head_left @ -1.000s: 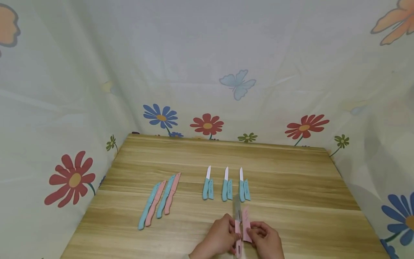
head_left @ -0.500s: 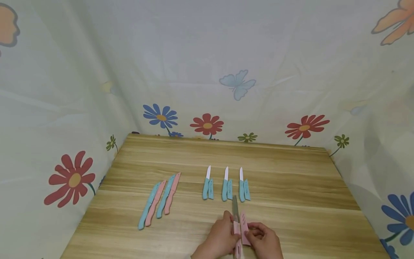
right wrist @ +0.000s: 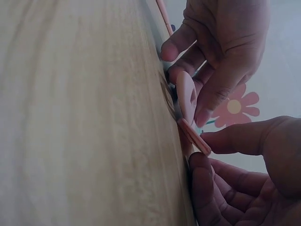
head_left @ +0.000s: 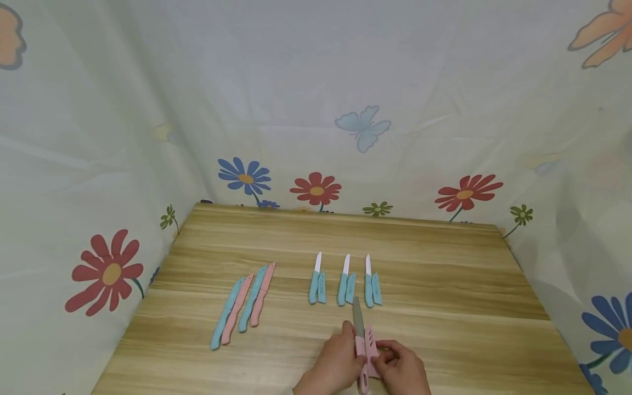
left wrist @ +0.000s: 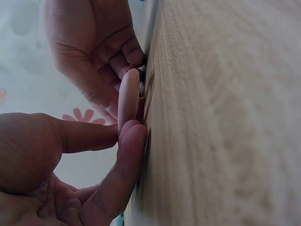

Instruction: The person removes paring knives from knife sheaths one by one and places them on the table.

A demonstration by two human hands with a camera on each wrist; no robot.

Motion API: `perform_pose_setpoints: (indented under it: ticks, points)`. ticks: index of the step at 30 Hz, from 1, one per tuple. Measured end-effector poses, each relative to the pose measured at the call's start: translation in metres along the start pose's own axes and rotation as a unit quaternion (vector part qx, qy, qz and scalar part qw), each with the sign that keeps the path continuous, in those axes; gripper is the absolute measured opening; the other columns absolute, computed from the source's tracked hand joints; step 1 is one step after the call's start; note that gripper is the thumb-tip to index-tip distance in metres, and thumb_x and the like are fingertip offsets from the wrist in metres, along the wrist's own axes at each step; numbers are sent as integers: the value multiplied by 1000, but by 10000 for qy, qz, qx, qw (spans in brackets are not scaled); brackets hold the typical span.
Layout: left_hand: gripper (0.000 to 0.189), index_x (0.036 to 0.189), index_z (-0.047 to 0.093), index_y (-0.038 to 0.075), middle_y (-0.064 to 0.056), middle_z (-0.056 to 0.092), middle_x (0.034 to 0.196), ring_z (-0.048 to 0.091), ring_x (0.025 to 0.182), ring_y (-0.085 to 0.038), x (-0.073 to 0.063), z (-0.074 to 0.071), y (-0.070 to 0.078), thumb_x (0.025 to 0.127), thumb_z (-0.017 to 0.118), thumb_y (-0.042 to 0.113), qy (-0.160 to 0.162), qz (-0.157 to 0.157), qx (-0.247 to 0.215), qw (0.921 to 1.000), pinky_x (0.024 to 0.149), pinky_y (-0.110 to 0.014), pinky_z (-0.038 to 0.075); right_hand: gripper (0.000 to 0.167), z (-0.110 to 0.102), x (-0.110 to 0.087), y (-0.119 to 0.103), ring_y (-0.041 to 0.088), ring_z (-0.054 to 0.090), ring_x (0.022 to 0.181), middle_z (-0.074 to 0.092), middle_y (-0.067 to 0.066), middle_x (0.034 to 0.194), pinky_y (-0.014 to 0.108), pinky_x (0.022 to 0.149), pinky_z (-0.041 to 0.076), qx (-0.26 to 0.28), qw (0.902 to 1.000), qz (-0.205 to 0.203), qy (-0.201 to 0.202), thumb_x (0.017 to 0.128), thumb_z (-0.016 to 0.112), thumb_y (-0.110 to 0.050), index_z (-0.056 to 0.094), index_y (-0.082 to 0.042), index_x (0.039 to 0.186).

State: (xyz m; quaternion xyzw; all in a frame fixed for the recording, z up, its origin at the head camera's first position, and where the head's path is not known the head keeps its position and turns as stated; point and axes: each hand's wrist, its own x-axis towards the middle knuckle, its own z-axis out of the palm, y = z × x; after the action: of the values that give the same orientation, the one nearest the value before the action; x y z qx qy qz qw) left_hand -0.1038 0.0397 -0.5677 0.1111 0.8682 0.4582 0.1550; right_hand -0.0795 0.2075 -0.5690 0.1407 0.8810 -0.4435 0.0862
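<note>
Near the table's front, my left hand (head_left: pixel 337 357) grips the pink handle of a knife (head_left: pixel 359 316), whose bare grey blade points toward the back. Alongside it on the right, my right hand (head_left: pixel 402 366) pinches a slotted pink knife sheath (head_left: pixel 370 343) between thumb and fingers. Knife and sheath lie side by side, low over the wood. The left wrist view has the pink handle end (left wrist: pixel 128 99) between thumb and finger. In the right wrist view the edge of the sheath (right wrist: pixel 194 137) is pinched, close beside the handle (right wrist: pixel 186 96).
Behind the hands, three small blue knives (head_left: pixel 314 286) lie in a row, each with its blue sheath (head_left: pixel 377 288) alongside. At left, several sheathed blue and pink knives (head_left: pixel 237 310) lie slanted on the wooden table (head_left: pixel 469 307). Flowered cloth (head_left: pixel 276 109) surrounds the table.
The pink knife and its sheath have shifted slightly left, and the sheath has come closer to the handle. My right hand has moved a little left with it.
</note>
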Motion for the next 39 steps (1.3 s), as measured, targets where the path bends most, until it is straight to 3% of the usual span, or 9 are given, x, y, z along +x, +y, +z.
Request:
perform_pose_setpoints:
  ticks: [12,32,39]
  points:
    - [35,114,51,8,-4,62,83,55,68,-11,-2,1,1,91,77,13,2,31,36,10000,53,-27,44,38,-7,-4,-3,13,56,66,64,-3,77,21,54,41,-423,9983,-27,-401,82,79,-11,72,-2,118]
    - [31,112,54,7,-2,59,81,55,70,-12,-2,1,1,91,76,13,0,83,119,9999,57,-27,44,44,-6,-7,0,13,55,70,63,0,83,20,56,42,-367,9982,-339,-339,79,82,-7,72,-2,122]
    - [31,115,54,7,0,55,76,53,62,-11,-5,0,1,92,75,10,-45,47,-149,9999,52,-25,43,43,-5,-8,-1,13,54,70,63,0,84,20,55,41,-400,9983,-294,-299,79,82,-8,73,-3,121]
